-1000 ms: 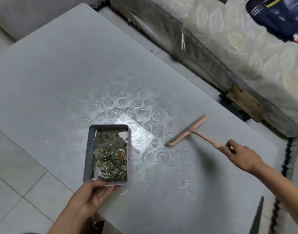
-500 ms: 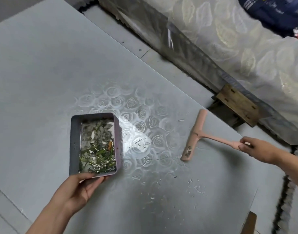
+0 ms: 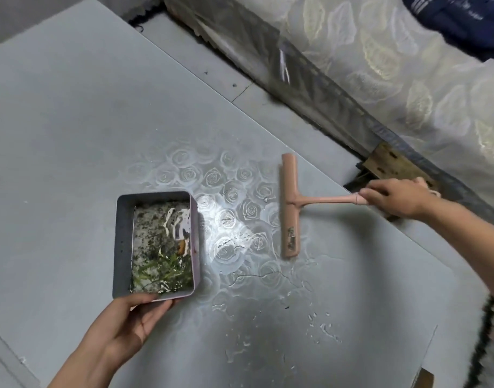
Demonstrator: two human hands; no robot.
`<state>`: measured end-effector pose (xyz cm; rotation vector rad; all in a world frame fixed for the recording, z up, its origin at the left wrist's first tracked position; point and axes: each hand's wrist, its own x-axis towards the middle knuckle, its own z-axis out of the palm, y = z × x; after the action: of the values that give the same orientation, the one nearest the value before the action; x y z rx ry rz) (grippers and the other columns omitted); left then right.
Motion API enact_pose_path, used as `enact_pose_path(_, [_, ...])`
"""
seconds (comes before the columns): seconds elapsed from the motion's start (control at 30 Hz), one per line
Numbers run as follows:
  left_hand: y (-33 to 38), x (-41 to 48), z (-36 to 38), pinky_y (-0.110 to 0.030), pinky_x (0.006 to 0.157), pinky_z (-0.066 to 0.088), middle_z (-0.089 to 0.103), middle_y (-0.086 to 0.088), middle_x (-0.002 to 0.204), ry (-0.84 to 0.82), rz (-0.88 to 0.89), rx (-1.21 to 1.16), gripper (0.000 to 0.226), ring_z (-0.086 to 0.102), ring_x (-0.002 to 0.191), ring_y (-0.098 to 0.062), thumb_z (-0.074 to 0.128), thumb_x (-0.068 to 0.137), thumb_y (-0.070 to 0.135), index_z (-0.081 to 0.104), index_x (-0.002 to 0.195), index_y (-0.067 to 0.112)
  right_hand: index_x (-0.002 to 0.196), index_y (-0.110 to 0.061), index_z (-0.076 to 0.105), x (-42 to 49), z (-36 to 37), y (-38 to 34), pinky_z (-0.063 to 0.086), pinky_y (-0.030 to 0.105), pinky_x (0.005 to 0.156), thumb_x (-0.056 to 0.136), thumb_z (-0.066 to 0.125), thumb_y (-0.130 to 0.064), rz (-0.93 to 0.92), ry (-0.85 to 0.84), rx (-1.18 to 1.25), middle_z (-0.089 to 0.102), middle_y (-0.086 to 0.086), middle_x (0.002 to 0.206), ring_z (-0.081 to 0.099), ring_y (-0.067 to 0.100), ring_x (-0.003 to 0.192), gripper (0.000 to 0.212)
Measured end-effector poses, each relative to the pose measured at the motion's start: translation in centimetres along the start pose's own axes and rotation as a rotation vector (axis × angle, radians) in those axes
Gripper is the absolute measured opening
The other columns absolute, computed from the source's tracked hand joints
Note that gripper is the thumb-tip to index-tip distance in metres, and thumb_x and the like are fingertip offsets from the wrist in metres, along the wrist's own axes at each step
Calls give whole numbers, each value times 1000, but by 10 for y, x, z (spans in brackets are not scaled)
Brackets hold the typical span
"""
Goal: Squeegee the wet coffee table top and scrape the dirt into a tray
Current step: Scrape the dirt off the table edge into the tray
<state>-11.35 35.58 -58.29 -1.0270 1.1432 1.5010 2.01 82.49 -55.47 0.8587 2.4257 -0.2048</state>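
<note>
since 0.5 s ago the pink t-shaped squeegee (image 3: 290,205) has swung square beside the tray (image 3: 122,245) on the wet, glossy grey table top (image 3: 72,121). right hand (image 3: 394,196) fingers wrap its handle; left hand (image 3: 134,323) pinches the rectangular tray's near rim, dirt inside.

left hand (image 3: 134,323) bare | right hand (image 3: 396,198) bare | forearms unsleeved

A mattress (image 3: 394,65) with a pale rose-patterned cover runs along the far right, its side wrapped in shiny film. Dark blue fabric (image 3: 458,21), possibly clothing, lies on top. A worn wooden block (image 3: 394,166) sits beneath its edge. Grey floor tiles (image 3: 201,65) show beyond.
</note>
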Motion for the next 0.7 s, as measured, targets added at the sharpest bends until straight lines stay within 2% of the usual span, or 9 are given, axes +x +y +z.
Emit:
enact_pose_path(0.1, [1,-3,-3,-38,61,57,57,-33,122,33,12,-32,47,65,86,-40,39,83,-13,45,130,-13,89,-38,57,19,0,-25,25,38,85,95,36,-58,-64,-54,-102,62,-6,97,57,21,103,29])
enact_pose_path(0.17, [1,-5,-7,-40,61,56,57,-32,123,61,24,-58,47,67,82,-38,39,83,-13,46,129,-12,95,-35,59,26,16,-61,25,37,82,95,35,-58,-164,-14,-122,66,-3,104,58,21,106,33])
enact_pose_path(0.27, [-2,-7,-17,-42,61,56,57,-31,124,91,37,-95,47,70,74,-39,39,82,-14,46,129,-13,90,-35,54,25,40,-119,27,38,84,98,33,-55,-304,52,-120,68,-3,103,59,20,104,30])
enact_pose_path(0.37, [-4,-9,-30,-44,62,56,57,-32,123,105,39,-121,48,69,75,-41,39,82,-15,46,130,-12,87,-34,52,20,47,-153,25,37,83,99,32,-52,-376,67,-122,68,-2,98,60,21,101,29])
enact_pose_path(0.47, [-5,-13,-42,-42,60,57,60,-31,116,111,45,-141,48,69,70,-42,39,81,-15,46,129,-12,92,-33,57,25,24,-146,27,36,84,97,35,-55,-386,112,-154,68,-2,102,60,20,102,32])
enact_pose_path(0.57, [-7,-18,-58,-40,53,58,67,-29,91,123,55,-166,45,69,63,-41,39,80,-15,49,123,-11,94,-36,57,36,-11,-121,26,36,81,95,35,-58,-294,94,-232,67,-4,109,59,20,105,32])
enact_pose_path(0.6, [-7,-19,-63,-39,50,58,68,-29,88,126,57,-170,44,69,63,-41,40,80,-15,50,123,-10,94,-38,57,38,-18,-114,25,36,79,96,33,-58,-261,83,-288,67,-5,110,59,20,104,31])
enact_pose_path(0.7, [-8,-24,-83,-38,53,59,64,-32,103,121,63,-198,44,69,65,-42,39,81,-14,49,124,-10,94,-38,55,34,-15,-125,26,36,81,97,30,-58,-256,55,-378,67,-5,109,59,19,103,33])
